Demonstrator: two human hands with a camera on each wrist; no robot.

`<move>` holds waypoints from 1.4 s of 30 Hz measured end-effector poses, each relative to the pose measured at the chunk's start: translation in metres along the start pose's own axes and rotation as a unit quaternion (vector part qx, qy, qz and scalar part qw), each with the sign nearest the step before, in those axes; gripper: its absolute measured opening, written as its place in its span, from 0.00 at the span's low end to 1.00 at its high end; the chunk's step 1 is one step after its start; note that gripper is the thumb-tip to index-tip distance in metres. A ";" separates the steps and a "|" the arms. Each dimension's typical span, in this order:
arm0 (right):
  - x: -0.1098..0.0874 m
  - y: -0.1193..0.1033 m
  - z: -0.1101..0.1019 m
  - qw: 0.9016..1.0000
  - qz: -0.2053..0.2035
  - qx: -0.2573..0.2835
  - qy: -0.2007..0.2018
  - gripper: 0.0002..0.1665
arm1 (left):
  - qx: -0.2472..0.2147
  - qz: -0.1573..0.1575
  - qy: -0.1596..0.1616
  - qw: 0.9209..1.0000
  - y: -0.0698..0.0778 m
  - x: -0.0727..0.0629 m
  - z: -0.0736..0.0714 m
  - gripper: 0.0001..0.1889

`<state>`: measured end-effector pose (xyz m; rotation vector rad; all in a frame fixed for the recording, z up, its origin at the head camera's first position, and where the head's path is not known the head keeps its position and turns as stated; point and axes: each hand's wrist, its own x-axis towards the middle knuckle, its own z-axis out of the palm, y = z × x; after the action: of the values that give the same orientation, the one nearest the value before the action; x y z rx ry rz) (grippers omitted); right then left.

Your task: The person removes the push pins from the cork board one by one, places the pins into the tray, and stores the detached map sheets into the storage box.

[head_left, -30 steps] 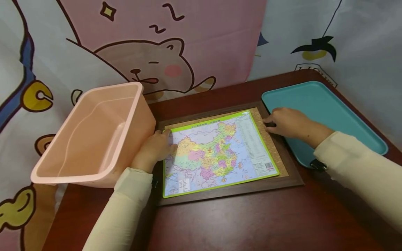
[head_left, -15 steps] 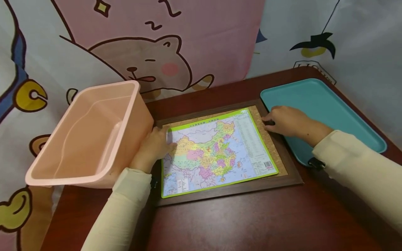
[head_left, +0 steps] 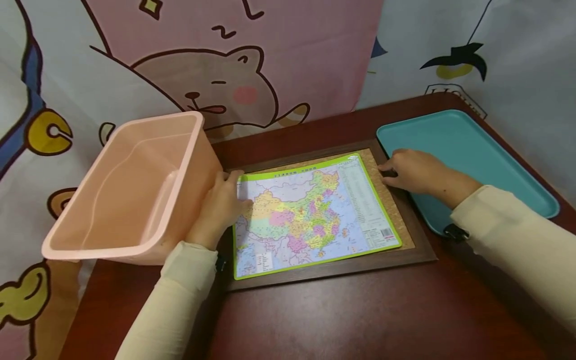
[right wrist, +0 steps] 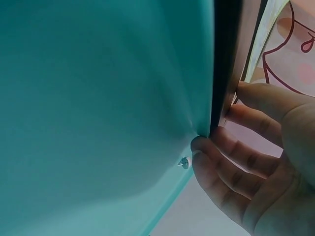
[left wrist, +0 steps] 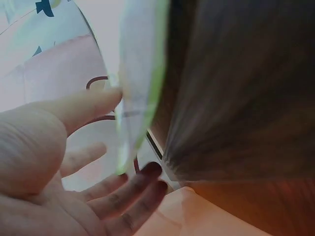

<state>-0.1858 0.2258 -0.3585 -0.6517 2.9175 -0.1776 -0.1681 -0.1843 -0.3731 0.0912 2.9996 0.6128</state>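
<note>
A colourful map sheet (head_left: 306, 215) with a green border lies over a cork board (head_left: 391, 210) in a dark brown wooden frame (head_left: 342, 270). My left hand (head_left: 220, 207) is at the sheet's far left corner, which bends up off the board. In the left wrist view, the thumb is on one side of the sheet's edge (left wrist: 142, 73) and the fingertips (left wrist: 152, 169) sit by its corner. My right hand (head_left: 411, 172) grips the right side of the frame between thumb and curled fingers. Its lower fingertips (right wrist: 199, 145) reach the teal tray (right wrist: 98, 123).
A pink plastic basin (head_left: 180, 200) stands tilted at the left, beside my left hand. The teal tray adjoins the frame's right side, and a small pin (right wrist: 185, 162) lies in it. Behind the dark red table (head_left: 342, 320) hangs a cartoon-printed cloth (head_left: 315, 60).
My left hand has shifted slightly toward the back, and the sheet's far left corner has bent upward. My right hand keeps its place at the frame. The head view has shifted a little.
</note>
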 end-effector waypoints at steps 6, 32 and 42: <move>0.001 -0.003 -0.001 1.000 0.002 0.001 -0.003 0.22 | -0.082 0.008 0.049 0.995 0.001 -0.004 -0.003 0.40; -0.002 0.002 0.002 1.000 0.021 0.020 0.002 0.24 | -0.255 0.126 0.118 0.952 0.039 -0.049 -0.017 0.21; 0.001 0.007 0.003 1.000 0.011 0.029 0.001 0.18 | -0.307 0.135 0.169 0.927 0.047 -0.067 -0.051 0.22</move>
<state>-0.1887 0.2311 -0.3627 -0.6099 2.9080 -0.2579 -0.1040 -0.1662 -0.3039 0.3949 2.9467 1.7239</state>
